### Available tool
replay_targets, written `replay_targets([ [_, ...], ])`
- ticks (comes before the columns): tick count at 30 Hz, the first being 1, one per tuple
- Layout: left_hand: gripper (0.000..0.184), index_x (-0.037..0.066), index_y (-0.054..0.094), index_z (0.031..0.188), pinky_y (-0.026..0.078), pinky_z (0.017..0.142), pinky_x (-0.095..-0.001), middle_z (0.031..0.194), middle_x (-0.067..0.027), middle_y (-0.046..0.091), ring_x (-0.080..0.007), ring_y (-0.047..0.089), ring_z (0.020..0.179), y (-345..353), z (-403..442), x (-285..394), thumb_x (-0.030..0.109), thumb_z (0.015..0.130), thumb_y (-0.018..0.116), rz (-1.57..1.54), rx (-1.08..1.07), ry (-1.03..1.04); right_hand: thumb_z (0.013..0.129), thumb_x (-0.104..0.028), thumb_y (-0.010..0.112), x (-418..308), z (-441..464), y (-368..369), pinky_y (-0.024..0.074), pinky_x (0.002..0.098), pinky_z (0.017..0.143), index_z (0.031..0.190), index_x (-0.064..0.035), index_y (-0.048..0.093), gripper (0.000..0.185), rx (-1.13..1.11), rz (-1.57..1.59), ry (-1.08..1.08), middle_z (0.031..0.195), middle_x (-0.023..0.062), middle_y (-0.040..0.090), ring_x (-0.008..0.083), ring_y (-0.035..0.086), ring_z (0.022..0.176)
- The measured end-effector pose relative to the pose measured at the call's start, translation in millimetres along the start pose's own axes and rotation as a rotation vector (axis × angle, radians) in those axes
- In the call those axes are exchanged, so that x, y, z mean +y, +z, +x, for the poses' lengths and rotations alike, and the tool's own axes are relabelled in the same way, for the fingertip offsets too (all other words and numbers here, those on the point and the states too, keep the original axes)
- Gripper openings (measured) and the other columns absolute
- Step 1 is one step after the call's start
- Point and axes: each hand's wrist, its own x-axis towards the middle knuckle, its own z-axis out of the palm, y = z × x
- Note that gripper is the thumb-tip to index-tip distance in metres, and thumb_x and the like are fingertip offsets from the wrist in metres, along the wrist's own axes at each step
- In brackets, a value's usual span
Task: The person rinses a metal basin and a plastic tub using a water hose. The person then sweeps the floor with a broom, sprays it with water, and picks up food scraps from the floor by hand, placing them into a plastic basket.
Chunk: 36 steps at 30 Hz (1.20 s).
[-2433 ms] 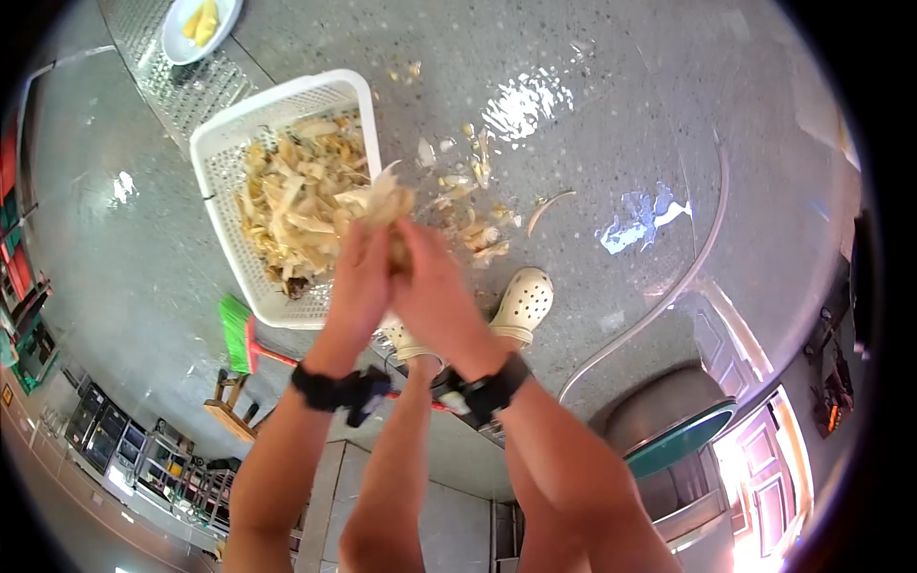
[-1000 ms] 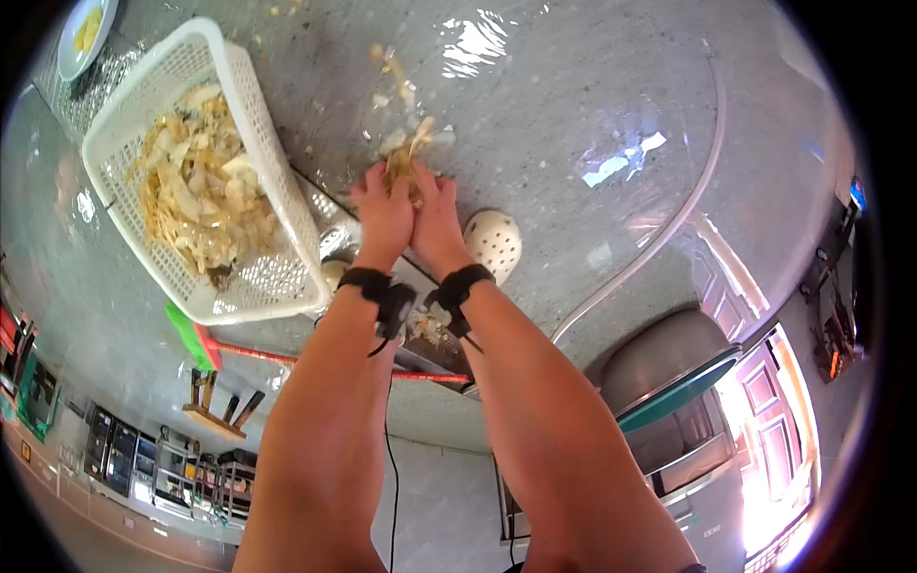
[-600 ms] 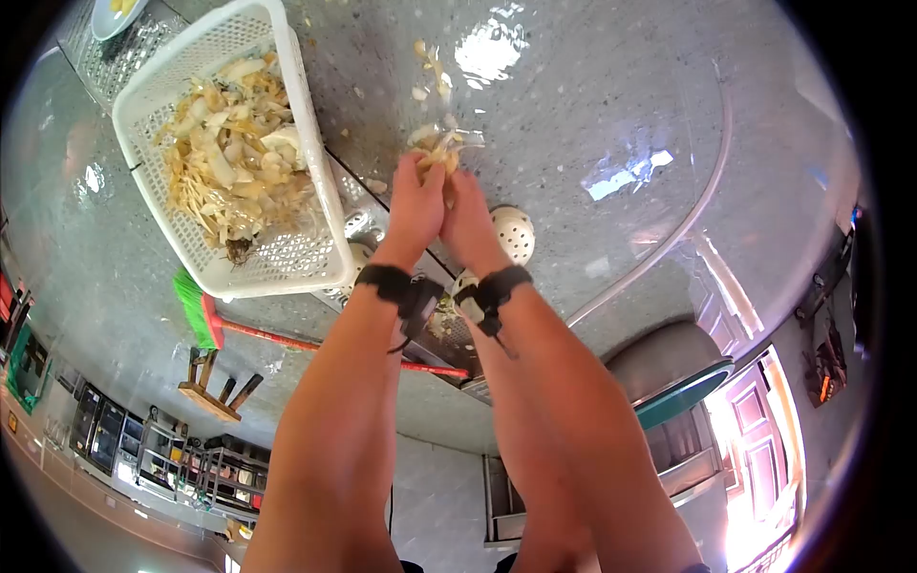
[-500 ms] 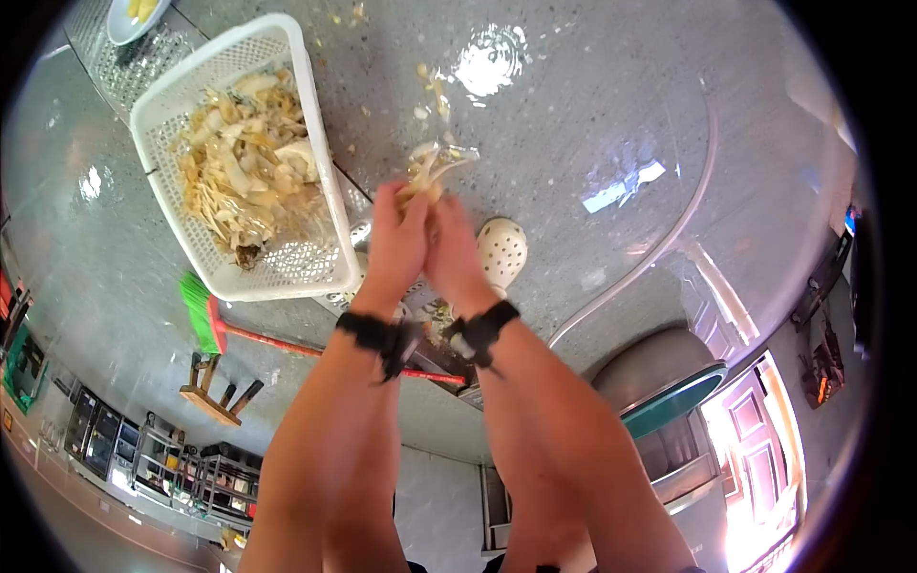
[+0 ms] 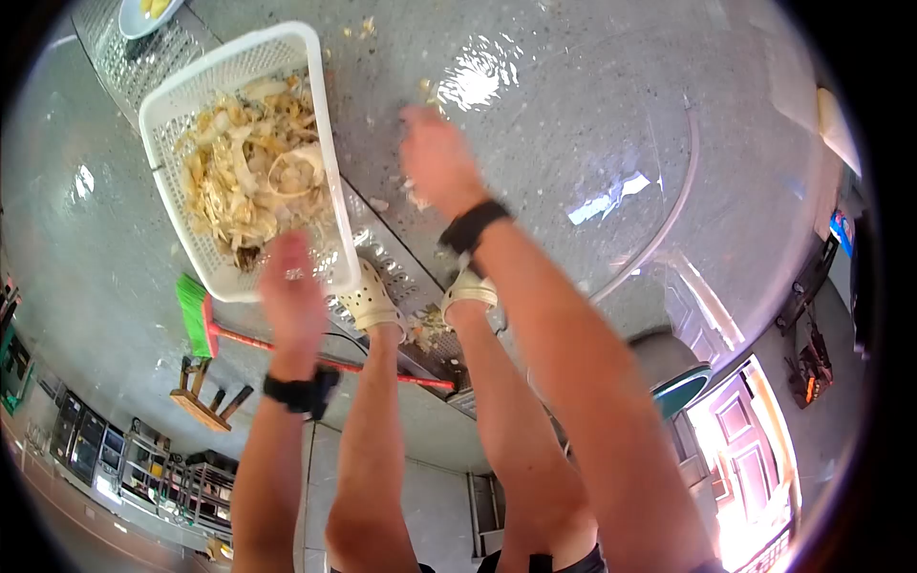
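A white perforated basket (image 5: 330, 158) stands on the wet grey floor at the upper left, with a heap of pale yellowish peels (image 5: 239, 177) inside. My left hand (image 5: 291, 286) is over the basket's near right corner, blurred by motion, so its fingers cannot be made out. Farther right, my right hand (image 5: 437, 158) is low over the floor beside a few small scraps (image 5: 418, 199). Its fingers are smeared too, and whatever they may hold is hidden. Both wrists wear black bands.
A plate with yellow pieces (image 5: 143, 21) sits at the top left. A green broom (image 5: 196, 315) with a red handle and a wooden stool (image 5: 202, 406) lie below the basket. My cream clogs (image 5: 368, 298) stand by a metal drain grate. A hose (image 5: 683, 201) curves at the right.
My hands were together over peels on the floor and have parted. The left moved to the basket, the right forward along the floor. A curled strip now lies on the heap.
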Motion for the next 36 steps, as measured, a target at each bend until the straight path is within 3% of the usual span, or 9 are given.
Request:
replay_targets([
  [2,0.02,-0.002,0.062,0.102,0.05,0.079,-0.0353,0.097,-0.0157,0.067,-0.0313,0.064,0.089,64,-15,-15,0.008,0.087,0.053,-0.05,-0.232,0.298,0.083,-0.007,0.049,37,24,-13,0.0469,0.0443,0.089,0.115,-0.0024,0.053,0.032,-0.091,-0.187,-0.043,0.114,0.0207,0.057,0.0401,0.055,0.105],
  [3,0.024,-0.001,0.062,0.104,0.05,0.081,-0.0386,0.097,-0.0162,0.067,-0.0335,0.064,0.088,100,-22,-14,0.01,0.085,0.055,-0.179,-0.326,-0.156,0.082,-0.007,0.05,49,34,-10,0.0473,0.0442,0.089,0.117,-0.0043,0.053,0.035,-0.084,-0.267,-0.078,0.117,0.0197,0.055,0.0408,0.054,0.106],
  [7,0.047,-0.008,0.04,0.125,0.039,0.096,-0.046,0.121,-0.0328,0.046,-0.0445,0.048,0.112,198,3,-47,0.004,0.081,0.053,0.123,0.058,-0.223,0.079,-0.005,0.052,100,50,24,0.0482,0.0453,0.089,0.124,-0.0115,0.052,0.046,-0.036,-0.448,-0.194,0.128,0.0162,0.046,0.0428,0.05,0.108],
  [12,0.05,-0.007,0.032,0.127,0.038,0.096,-0.0451,0.124,-0.0324,0.038,-0.0466,0.043,0.112,225,27,-61,0.009,0.084,0.052,-0.078,0.033,-0.287,0.078,0.0,0.054,98,1,37,0.0474,0.0445,0.086,0.119,-0.0118,0.055,0.043,-0.12,-0.305,-0.194,0.117,0.0152,0.049,0.0405,0.05,0.101],
  [20,0.041,-0.005,0.044,0.126,0.044,0.091,-0.0382,0.121,-0.022,0.051,-0.0352,0.054,0.105,234,28,-47,0.008,0.088,0.05,-0.221,-0.06,-0.22,0.078,-0.002,0.059,105,-57,63,0.0468,0.0442,0.082,0.118,-0.0086,0.058,0.041,-0.136,0.009,-0.062,0.108,0.0146,0.054,0.0383,0.053,0.093],
  [26,0.034,-0.006,0.047,0.124,0.049,0.082,-0.0294,0.115,-0.0172,0.056,-0.0212,0.059,0.098,234,29,-57,0.013,0.095,0.047,-0.753,-0.177,-0.424,0.081,-0.001,0.056,104,-61,68,0.0483,0.0414,0.083,0.116,-0.0005,0.059,0.035,-0.105,0.294,0.007,0.108,0.0194,0.057,0.0377,0.058,0.094],
  [32,0.028,-0.003,0.055,0.115,0.049,0.071,-0.0306,0.094,-0.0128,0.064,-0.0175,0.061,0.079,212,13,-46,0.014,0.093,0.053,-0.577,-0.152,-0.284,0.083,0.0,0.051,80,-77,61,0.0478,0.0421,0.083,0.111,0.0023,0.06,0.03,-0.107,0.392,0.144,0.108,0.021,0.058,0.0394,0.058,0.095],
  [35,0.027,-0.002,0.057,0.113,0.049,0.071,-0.0301,0.092,-0.0127,0.063,-0.0166,0.061,0.081,171,-6,-30,0.016,0.093,0.055,-0.396,-0.15,-0.148,0.084,0.0,0.048,41,-99,44,0.0473,0.042,0.084,0.109,0.0032,0.059,0.028,-0.075,0.45,0.158,0.108,0.0217,0.057,0.0395,0.058,0.095],
  [36,0.025,-0.002,0.058,0.11,0.049,0.073,-0.0301,0.097,-0.0133,0.062,-0.0177,0.061,0.086,146,-15,-12,0.015,0.092,0.056,-0.46,-0.168,-0.272,0.084,0.0,0.048,24,-106,38,0.0473,0.0422,0.084,0.111,0.003,0.058,0.029,-0.065,0.479,0.148,0.108,0.022,0.057,0.0395,0.058,0.095],
])
